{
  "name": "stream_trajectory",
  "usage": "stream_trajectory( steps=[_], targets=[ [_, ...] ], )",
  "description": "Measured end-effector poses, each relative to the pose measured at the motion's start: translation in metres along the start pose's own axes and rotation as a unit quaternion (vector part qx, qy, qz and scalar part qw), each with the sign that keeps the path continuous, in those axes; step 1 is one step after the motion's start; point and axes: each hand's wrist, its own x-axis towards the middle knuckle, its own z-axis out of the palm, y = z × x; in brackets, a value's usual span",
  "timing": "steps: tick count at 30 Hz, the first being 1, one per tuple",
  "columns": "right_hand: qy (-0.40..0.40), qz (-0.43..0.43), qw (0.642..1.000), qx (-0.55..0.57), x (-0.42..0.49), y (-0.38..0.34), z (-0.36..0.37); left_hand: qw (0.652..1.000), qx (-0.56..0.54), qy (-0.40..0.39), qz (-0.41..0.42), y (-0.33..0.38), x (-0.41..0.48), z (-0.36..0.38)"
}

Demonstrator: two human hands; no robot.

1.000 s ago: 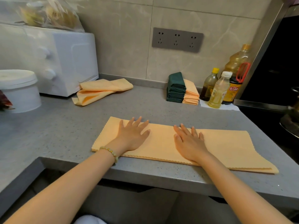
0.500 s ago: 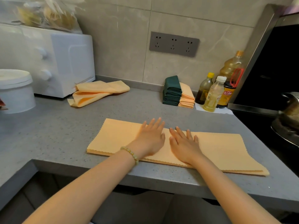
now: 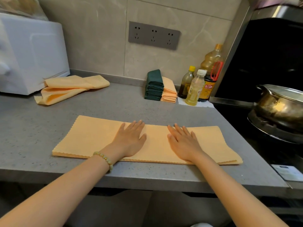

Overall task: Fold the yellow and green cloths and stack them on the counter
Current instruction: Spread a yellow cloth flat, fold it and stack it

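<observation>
A yellow cloth (image 3: 91,136), folded into a long strip, lies flat along the front of the grey counter (image 3: 29,131). My left hand (image 3: 131,138) presses flat on its middle with straight fingers. My right hand (image 3: 183,141) lies flat on it a little to the right, palm down. Against the back wall stands a stack of folded green cloths (image 3: 154,86) with a stack of folded yellow cloths (image 3: 169,90) beside it. A loose, crumpled yellow cloth (image 3: 70,88) lies at the back left.
A white appliance (image 3: 31,51) stands at the back left. Oil and sauce bottles (image 3: 195,89) crowd the back right corner. A metal pot (image 3: 280,105) sits on the black stove to the right. The counter's front edge runs just below the strip.
My hands came together at the strip's middle, then spread apart again, the right one sliding rightward along the cloth. The camera has shifted closer.
</observation>
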Motion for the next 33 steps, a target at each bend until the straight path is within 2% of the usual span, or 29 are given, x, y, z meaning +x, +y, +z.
stream_trajectory(
  steps=[9, 18, 20, 25, 29, 33],
  targets=[
    [0.023, 0.097, 0.995, 0.002, -0.012, 0.078, -0.013, 1.0, 0.006, 0.002, 0.005, 0.0, 0.0, 0.002],
    [0.01, 0.124, 0.992, -0.004, -0.016, 0.092, -0.02, 1.0, 0.003, 0.005, 0.004, 0.001, -0.001, 0.002],
    [0.019, 0.088, 0.996, 0.019, -0.018, 0.081, -0.024, 1.0, 0.0, 0.009, 0.005, 0.001, 0.0, 0.002],
    [-0.005, -0.102, 0.991, 0.081, -0.041, 0.002, -0.025, 1.0, -0.003, 0.016, -0.026, 0.003, 0.008, 0.001],
    [0.001, -0.228, 0.972, 0.057, -0.06, -0.047, -0.008, 0.998, -0.011, 0.026, -0.065, 0.008, 0.014, 0.003],
    [-0.007, -0.228, 0.971, 0.066, -0.064, -0.044, 0.002, 0.996, -0.014, 0.015, -0.084, 0.008, 0.016, 0.001]
  ],
)
